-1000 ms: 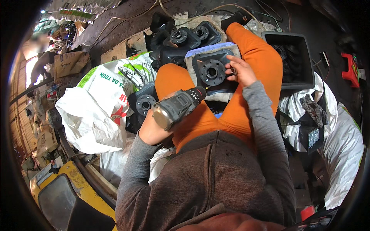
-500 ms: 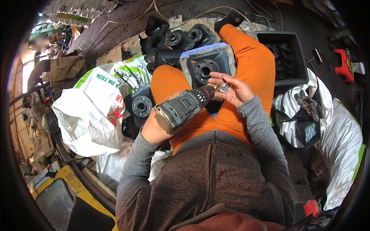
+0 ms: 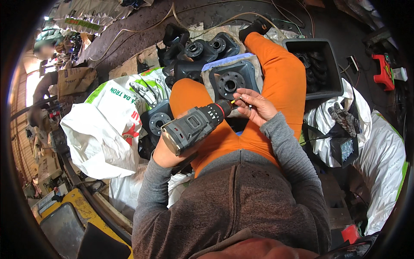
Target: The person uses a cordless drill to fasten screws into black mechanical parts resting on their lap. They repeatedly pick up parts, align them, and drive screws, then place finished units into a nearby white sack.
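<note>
My left hand (image 3: 167, 154) grips a grey-black cordless drill (image 3: 194, 126) from below, and the drill points to the upper right. Its bit ends right at the fingers of my right hand (image 3: 260, 108). That hand pinches a small screw (image 3: 240, 99) against the bit tip, with more screws partly hidden in its curled fingers. Just beyond the hands, between my thighs, lies a black square housing (image 3: 246, 74) with a round, holed flange facing up. It rests on a pale cloth with a blue-edged piece behind it. Neither hand touches the housing.
More black housings (image 3: 195, 48) are grouped on cardboard ahead, and one (image 3: 158, 123) lies by my left thigh. To the right stand a black bin (image 3: 335, 64) of dark parts and a small tray (image 3: 346, 150) of screws. White sacks (image 3: 97, 138) flank me; a hose crosses the floor.
My right hand has closed from an open palm holding screws to a pinch at the drill's bit. The drill has shifted slightly left and down.
</note>
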`<action>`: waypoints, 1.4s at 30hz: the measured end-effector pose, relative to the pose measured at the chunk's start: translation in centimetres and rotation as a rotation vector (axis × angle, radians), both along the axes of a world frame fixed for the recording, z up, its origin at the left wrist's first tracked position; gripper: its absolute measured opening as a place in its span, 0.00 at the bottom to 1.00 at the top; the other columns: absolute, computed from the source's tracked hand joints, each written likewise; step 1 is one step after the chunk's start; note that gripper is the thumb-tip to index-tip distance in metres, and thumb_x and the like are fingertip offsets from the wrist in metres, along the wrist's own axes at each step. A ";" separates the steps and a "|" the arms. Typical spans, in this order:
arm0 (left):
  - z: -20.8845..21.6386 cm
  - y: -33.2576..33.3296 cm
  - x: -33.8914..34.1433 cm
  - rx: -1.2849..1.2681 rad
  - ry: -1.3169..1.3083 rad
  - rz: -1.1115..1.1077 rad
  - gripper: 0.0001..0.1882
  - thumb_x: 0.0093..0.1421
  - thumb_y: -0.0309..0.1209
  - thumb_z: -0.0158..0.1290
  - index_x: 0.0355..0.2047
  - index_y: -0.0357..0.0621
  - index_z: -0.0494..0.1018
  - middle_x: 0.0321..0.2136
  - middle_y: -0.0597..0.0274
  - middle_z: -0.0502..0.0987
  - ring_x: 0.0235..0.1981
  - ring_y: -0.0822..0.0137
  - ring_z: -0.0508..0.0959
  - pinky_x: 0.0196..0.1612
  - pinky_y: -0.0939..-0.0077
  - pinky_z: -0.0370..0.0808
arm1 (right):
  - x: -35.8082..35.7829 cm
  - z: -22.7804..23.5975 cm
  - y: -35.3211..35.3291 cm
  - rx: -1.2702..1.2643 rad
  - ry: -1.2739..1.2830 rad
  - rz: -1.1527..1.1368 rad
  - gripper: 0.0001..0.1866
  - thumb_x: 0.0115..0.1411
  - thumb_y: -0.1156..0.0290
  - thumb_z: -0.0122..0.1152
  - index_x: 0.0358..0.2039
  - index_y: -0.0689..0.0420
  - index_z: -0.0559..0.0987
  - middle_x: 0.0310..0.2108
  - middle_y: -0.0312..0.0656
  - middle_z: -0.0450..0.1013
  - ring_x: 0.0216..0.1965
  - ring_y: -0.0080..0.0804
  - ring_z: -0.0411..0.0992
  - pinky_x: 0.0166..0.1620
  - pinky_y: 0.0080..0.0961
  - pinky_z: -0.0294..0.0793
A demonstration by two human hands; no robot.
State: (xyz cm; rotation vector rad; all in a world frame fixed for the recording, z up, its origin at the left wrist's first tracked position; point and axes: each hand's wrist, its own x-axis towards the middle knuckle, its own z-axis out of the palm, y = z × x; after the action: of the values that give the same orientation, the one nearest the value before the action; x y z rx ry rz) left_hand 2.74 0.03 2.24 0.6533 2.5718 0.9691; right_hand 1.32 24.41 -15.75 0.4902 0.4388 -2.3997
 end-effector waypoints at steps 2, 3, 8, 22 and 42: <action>-0.1 -0.1 -0.1 -0.007 0.042 -0.023 0.23 0.48 0.25 0.61 0.47 0.41 0.74 0.44 0.54 0.76 0.46 0.55 0.76 0.51 0.64 0.72 | 0.0 -0.3 -0.3 -0.044 -0.025 -0.015 0.16 0.62 0.75 0.55 0.51 0.62 0.71 0.44 0.44 0.74 0.45 0.29 0.75 0.44 0.24 0.82; -0.1 -0.2 -0.3 -0.007 0.070 -0.052 0.25 0.46 0.26 0.62 0.48 0.41 0.73 0.44 0.55 0.77 0.44 0.56 0.77 0.49 0.64 0.73 | 0.1 -0.3 -0.4 -0.067 -0.039 -0.024 0.16 0.62 0.74 0.55 0.50 0.62 0.72 0.44 0.43 0.74 0.44 0.29 0.76 0.43 0.24 0.82; -0.4 -0.7 -0.5 -0.045 0.099 -0.084 0.30 0.45 0.26 0.64 0.50 0.39 0.71 0.44 0.54 0.77 0.45 0.57 0.77 0.49 0.64 0.72 | 0.3 -0.2 -1.1 -0.091 -0.086 -0.065 0.14 0.62 0.73 0.56 0.48 0.62 0.73 0.42 0.42 0.75 0.42 0.28 0.76 0.43 0.24 0.83; -0.2 -1.4 -2.2 -0.133 -0.053 -0.033 0.26 0.48 0.24 0.59 0.50 0.39 0.71 0.51 0.51 0.73 0.51 0.55 0.75 0.55 0.69 0.69 | 0.5 -0.7 -3.0 0.192 -0.154 -0.087 0.18 0.67 0.66 0.49 0.53 0.62 0.71 0.33 0.35 0.73 0.30 0.20 0.73 0.31 0.19 0.78; -3.4 -0.4 -7.8 -0.170 -0.241 0.146 0.23 0.48 0.25 0.59 0.47 0.34 0.71 0.39 0.50 0.78 0.40 0.56 0.78 0.46 0.68 0.72 | -2.3 -5.9 -5.1 0.674 -0.259 -0.233 0.20 0.59 0.64 0.64 0.48 0.61 0.73 0.17 0.26 0.61 0.14 0.12 0.54 0.16 0.13 0.58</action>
State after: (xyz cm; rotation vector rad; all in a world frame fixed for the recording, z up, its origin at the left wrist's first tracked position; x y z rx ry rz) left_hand -5.08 -0.37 -1.16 0.2874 2.4765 0.8050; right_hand -1.03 19.35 -21.62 1.1851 1.1293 -2.3111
